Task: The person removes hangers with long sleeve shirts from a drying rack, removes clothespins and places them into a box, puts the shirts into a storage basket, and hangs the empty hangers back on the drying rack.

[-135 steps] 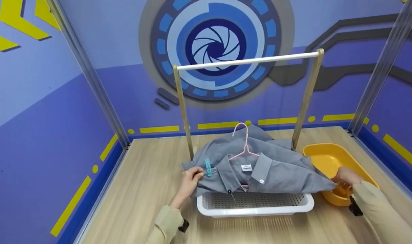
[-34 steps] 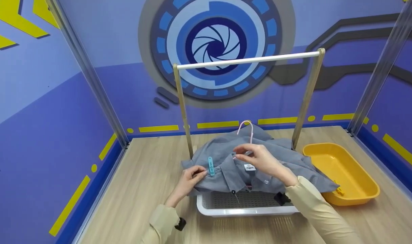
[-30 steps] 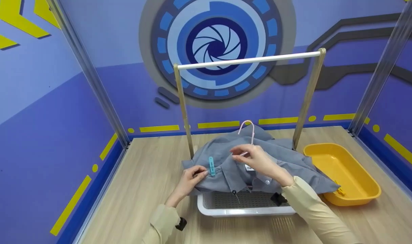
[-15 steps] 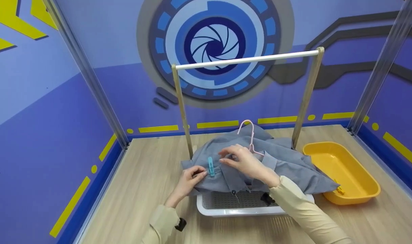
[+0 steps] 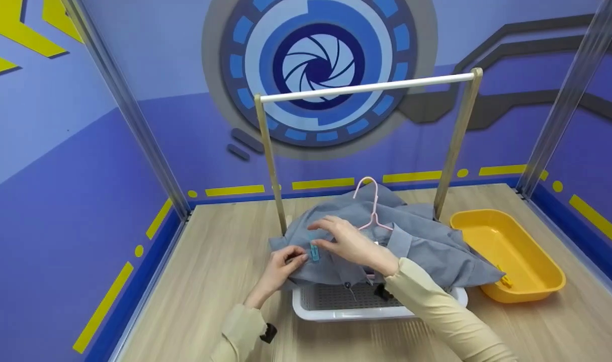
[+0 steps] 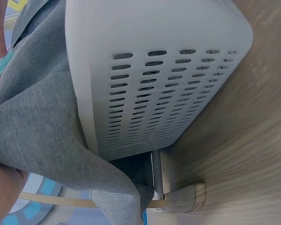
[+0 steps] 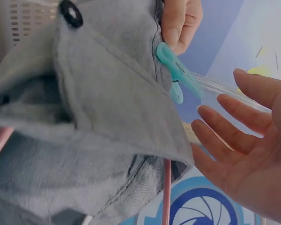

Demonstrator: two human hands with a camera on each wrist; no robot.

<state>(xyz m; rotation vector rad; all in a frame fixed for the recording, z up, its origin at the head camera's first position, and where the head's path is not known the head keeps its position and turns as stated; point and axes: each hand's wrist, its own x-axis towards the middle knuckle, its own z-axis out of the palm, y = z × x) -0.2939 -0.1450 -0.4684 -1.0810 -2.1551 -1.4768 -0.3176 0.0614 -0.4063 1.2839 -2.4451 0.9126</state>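
A grey collared shirt [image 5: 431, 249] on a pink hanger [image 5: 374, 203] lies draped over a white basket [image 5: 346, 315]. On the shirt's left shoulder sits a teal clothespin [image 7: 180, 72], clipped to the cloth. My left hand [image 5: 280, 266] pinches the shirt right beside that clothespin, and the right wrist view shows its fingers on the fabric edge. Over the shirt, my right hand [image 5: 353, 244] reaches toward the clothespin with loosely spread fingers. In the right wrist view those fingers are apart from the clothespin and hold nothing. Part of the collar is hidden by my right hand.
Behind the shirt stands a rack with a white rail [image 5: 366, 89] and wooden posts. A yellow tray [image 5: 532, 251] is at the right, with a small yellow piece [image 5: 505, 278] inside. A shirt sleeve overlaps its near left edge. Patterned walls enclose the wooden table [image 5: 205, 261].
My right hand has left the yellow tray and moved left across the collar to the teal clothespin. My left hand keeps its pinch on the shirt. The hanger hook has shifted slightly right.
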